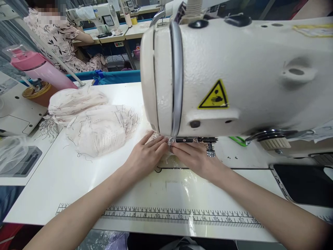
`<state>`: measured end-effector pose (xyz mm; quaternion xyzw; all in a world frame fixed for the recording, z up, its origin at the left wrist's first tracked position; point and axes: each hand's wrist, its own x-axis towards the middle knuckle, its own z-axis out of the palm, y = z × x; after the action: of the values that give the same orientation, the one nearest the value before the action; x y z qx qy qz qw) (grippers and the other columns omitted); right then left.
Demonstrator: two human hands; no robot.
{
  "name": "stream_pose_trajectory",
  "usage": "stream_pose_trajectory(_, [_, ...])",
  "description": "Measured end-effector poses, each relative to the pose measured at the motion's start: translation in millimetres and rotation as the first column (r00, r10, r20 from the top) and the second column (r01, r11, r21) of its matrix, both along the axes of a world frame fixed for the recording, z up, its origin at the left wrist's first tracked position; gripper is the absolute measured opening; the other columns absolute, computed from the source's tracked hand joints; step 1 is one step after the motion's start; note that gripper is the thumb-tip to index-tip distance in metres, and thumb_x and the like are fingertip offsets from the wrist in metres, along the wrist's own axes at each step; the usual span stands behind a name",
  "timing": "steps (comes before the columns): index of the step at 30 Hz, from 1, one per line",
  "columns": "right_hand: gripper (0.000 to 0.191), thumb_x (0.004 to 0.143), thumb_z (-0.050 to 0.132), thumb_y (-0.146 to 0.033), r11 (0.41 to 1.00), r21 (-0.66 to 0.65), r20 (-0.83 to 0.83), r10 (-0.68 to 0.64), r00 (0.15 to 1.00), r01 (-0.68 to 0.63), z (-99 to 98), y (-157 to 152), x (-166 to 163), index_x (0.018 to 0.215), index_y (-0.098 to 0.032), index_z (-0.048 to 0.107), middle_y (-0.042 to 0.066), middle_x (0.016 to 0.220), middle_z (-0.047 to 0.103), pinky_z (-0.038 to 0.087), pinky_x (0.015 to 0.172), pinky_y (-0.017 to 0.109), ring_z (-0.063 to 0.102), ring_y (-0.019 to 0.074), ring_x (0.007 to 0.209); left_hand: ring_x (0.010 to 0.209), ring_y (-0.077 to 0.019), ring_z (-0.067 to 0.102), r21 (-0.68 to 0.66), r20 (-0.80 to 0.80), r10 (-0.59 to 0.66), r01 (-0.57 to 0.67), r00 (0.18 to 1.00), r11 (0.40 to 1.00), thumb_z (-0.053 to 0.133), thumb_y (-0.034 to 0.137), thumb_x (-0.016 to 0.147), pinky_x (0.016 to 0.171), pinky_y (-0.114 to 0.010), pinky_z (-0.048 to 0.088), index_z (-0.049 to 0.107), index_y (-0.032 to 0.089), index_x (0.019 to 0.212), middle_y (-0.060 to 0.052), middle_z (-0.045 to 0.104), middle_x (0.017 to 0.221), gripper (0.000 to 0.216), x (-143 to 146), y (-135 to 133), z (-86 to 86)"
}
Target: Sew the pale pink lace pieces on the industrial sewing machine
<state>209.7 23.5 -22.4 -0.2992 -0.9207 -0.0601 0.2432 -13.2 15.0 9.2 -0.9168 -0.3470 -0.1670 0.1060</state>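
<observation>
A piece of pale lace fabric point(170, 141) lies beneath the head of a white sewing machine point(161, 76). From the left, my left hand point(148, 152) reaches in with its fingers closed on the lace. My right hand point(194, 158) comes from the other side, fingers together on the same fabric, its fingertips close to those of my left. Both thumbs are mostly hidden, and the machine head covers the needle area. A bunched heap of sheer whitish fabric point(101, 128) with loose dark threads rests left of my left hand.
A printed ruler point(166, 216) runs along the table's front edge. At right lies a dark phone point(304, 184); a green tool point(238, 140) sits behind my right wrist. A pink bottle point(44, 67) and a brown pot point(39, 93) stand at back left. Another person point(56, 41) sits beyond, near another sewing machine point(104, 19).
</observation>
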Motion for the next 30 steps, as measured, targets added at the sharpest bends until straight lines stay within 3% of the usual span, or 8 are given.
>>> stream_pose_trajectory(5, [0.015,0.093,0.052,-0.008,0.999,0.028,-0.001,-0.018,1.000,0.018,5.9,-6,-5,0.094,-0.020,0.062,0.001,0.093,0.069,0.041,0.079,0.029,0.060,0.0122,0.086,0.105,-0.0220,0.067,0.103,-0.025,-0.010,0.013,1.000,0.995,0.048,0.009,0.089,0.106,-0.045,0.046,0.062,0.015,0.108,-0.008,0.073,0.112,0.024,-2,-1,5.0])
stream_pose_trajectory(9, [0.015,0.090,0.052,-0.005,0.994,0.097,-0.027,-0.041,0.999,0.044,12.6,-12,-10,0.084,-0.019,0.056,-0.003,0.080,0.065,0.038,0.078,0.029,0.060,0.0109,0.082,0.092,-0.0197,0.064,0.255,-0.032,-0.082,0.087,0.996,0.963,0.057,0.017,0.088,0.098,-0.041,0.048,0.065,0.021,0.088,-0.003,0.073,0.096,0.009,-9,2,11.2])
stream_pose_trajectory(12, [0.016,0.088,0.051,-0.003,0.994,0.113,-0.023,-0.013,1.000,0.016,15.0,-12,-10,0.083,-0.019,0.055,-0.003,0.079,0.065,0.039,0.074,0.028,0.060,0.0113,0.083,0.089,-0.0171,0.062,0.323,-0.064,-0.164,0.176,0.984,0.930,0.061,0.019,0.088,0.094,-0.038,0.047,0.063,0.024,0.076,0.001,0.072,0.090,0.013,-14,6,14.7])
stream_pose_trajectory(19, [0.009,0.089,0.055,-0.013,0.994,0.108,-0.038,0.019,0.999,-0.014,15.0,-12,-7,0.096,-0.019,0.057,-0.001,0.087,0.068,0.042,0.074,0.031,0.061,0.0144,0.089,0.072,-0.0123,0.058,0.298,-0.047,-0.233,0.237,0.971,0.925,0.061,0.019,0.090,0.085,-0.032,0.046,0.058,0.022,0.069,0.005,0.064,0.067,0.021,-15,6,15.9])
stream_pose_trajectory(27, [0.006,0.089,0.062,-0.016,0.984,0.148,-0.042,0.111,0.993,-0.104,19.4,-13,-8,0.092,-0.021,0.060,-0.003,0.088,0.070,0.050,0.088,0.035,0.062,0.0139,0.089,0.072,-0.0121,0.056,0.314,-0.026,-0.305,0.297,0.952,0.902,0.059,0.012,0.088,0.086,-0.034,0.045,0.058,0.023,0.068,0.005,0.064,0.071,0.022,-12,-1,15.6])
stream_pose_trajectory(30, [0.011,0.088,0.062,-0.011,0.983,0.099,-0.076,0.165,0.983,-0.157,20.7,-13,-7,0.088,-0.022,0.060,-0.004,0.086,0.070,0.051,0.093,0.036,0.063,0.0130,0.087,0.072,-0.0119,0.057,0.307,-0.053,-0.309,0.310,0.950,0.900,0.058,0.012,0.088,0.085,-0.034,0.046,0.058,0.023,0.067,0.006,0.065,0.072,0.024,-13,-3,17.6])
